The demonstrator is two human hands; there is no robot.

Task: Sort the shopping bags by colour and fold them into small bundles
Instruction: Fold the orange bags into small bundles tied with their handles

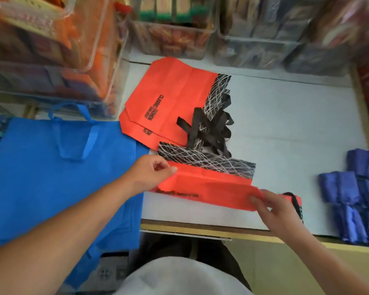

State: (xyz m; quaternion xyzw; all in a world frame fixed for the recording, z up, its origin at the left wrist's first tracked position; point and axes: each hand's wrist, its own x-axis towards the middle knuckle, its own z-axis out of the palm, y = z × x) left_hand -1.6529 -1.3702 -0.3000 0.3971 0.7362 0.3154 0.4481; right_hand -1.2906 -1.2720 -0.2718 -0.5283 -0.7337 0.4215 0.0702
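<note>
A red bag with a black scribble-pattern band (209, 186) lies folded into a long strip near the table's front edge. My left hand (151, 171) pinches its left end, and my right hand (273, 205) grips its right end. Behind it lies a flat stack of red bags (170, 96) with tangled black handles (211, 126). A large blue bag (51, 177) spreads over the table's left side, handles up. Folded dark blue bundles (358, 196) sit at the right edge.
Clear plastic bins (175, 37) packed with coloured goods line the back and left of the white table (296, 128). The table's wooden front edge (200, 228) runs below my hands. My lap shows beneath it.
</note>
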